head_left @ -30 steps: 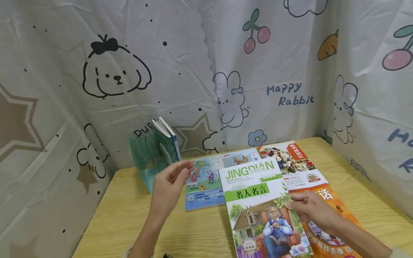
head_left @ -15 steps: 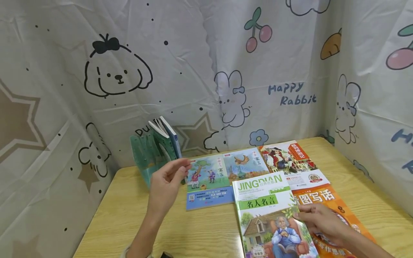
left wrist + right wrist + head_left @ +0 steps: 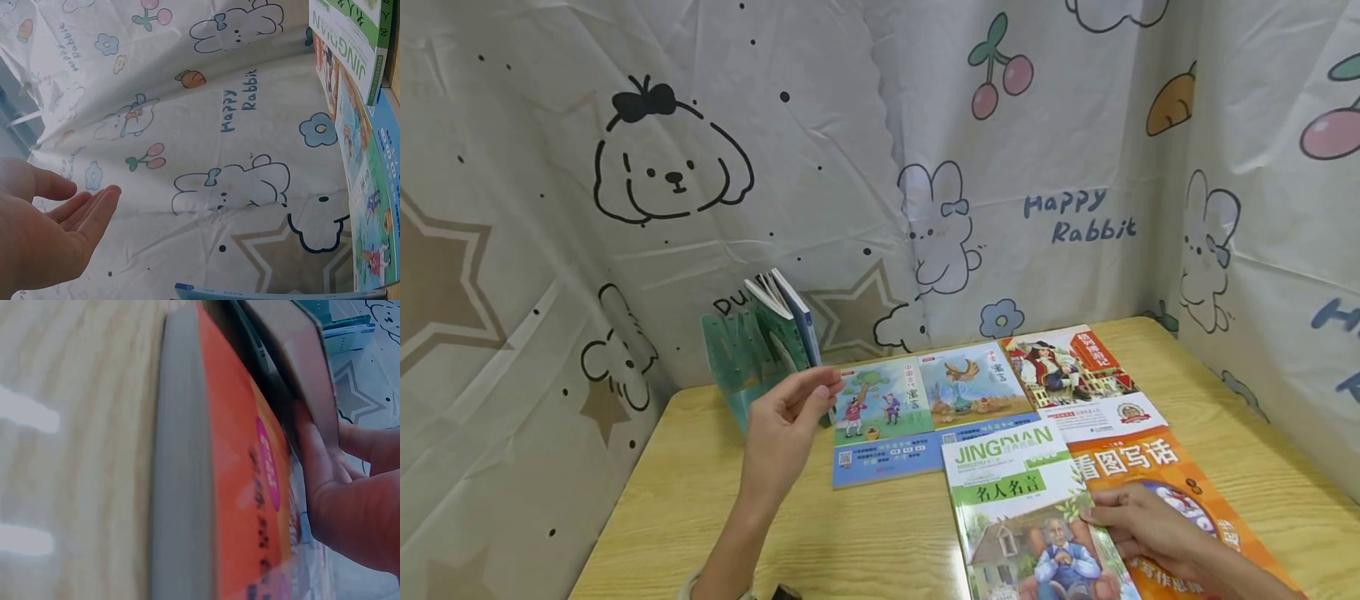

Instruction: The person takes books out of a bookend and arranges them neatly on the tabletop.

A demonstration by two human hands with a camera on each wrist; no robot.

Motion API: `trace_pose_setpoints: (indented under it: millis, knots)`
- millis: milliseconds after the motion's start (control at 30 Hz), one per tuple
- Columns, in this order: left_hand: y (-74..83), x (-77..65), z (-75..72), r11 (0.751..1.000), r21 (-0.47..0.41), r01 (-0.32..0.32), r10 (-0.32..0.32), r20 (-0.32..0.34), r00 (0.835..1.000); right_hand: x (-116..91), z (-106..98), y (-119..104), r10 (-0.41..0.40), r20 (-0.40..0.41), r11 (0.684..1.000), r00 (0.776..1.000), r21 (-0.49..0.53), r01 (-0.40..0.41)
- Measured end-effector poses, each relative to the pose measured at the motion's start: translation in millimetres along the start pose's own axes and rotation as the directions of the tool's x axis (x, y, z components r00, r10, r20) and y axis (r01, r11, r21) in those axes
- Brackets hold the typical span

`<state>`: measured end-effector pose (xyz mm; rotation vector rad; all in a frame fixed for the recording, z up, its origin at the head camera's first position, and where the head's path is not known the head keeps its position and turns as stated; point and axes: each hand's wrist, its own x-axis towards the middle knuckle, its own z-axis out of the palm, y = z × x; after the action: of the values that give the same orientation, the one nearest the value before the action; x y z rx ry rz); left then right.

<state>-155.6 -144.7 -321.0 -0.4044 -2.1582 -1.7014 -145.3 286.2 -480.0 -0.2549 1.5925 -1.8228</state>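
My right hand pinches the right edge of a white-and-green book, thumb on the cover. In the right wrist view, fingers reach under this book, which is raised above the thick orange book. The orange book lies on the table, partly covered by the right hand and the held book. My left hand hovers in front of the green bookend, fingers loosely bent and holding nothing. The left wrist view also shows that hand with nothing in its fingers.
Two blue-bottomed picture books lie side by side at the back of the wooden table. Right of them lies a red-and-white book. Several thin books stand leaning in the bookend. A patterned curtain surrounds the table.
The right hand has brought the white-and-green book to the right and nearer the front, lowering it and uncovering more of the picture books. The left hand has stayed almost where it was.
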Motion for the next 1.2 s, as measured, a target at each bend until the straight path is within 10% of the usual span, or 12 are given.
trace_pose_setpoints:
  millis: [367,767,1200]
  knots:
    - [-3.1,1.3,-0.2,1.000,-0.002,-0.015,0.015,0.000,1.000,2.7,10.6,-8.2,0.020,-0.138,0.984,0.990,-0.173,-0.044]
    - [-4.4,1.0,-4.1,1.000,-0.026,0.000,0.000,-0.001,1.000,1.9,18.1,-20.3,0.059,-0.327,0.866,0.943,-0.453,-0.211]
    - [-13.4,6.4,-8.3,0.998,0.040,0.052,-0.052,-0.003,0.999,1.8,18.4,-20.0,0.064,-0.369,0.815,0.927,-0.516,-0.262]
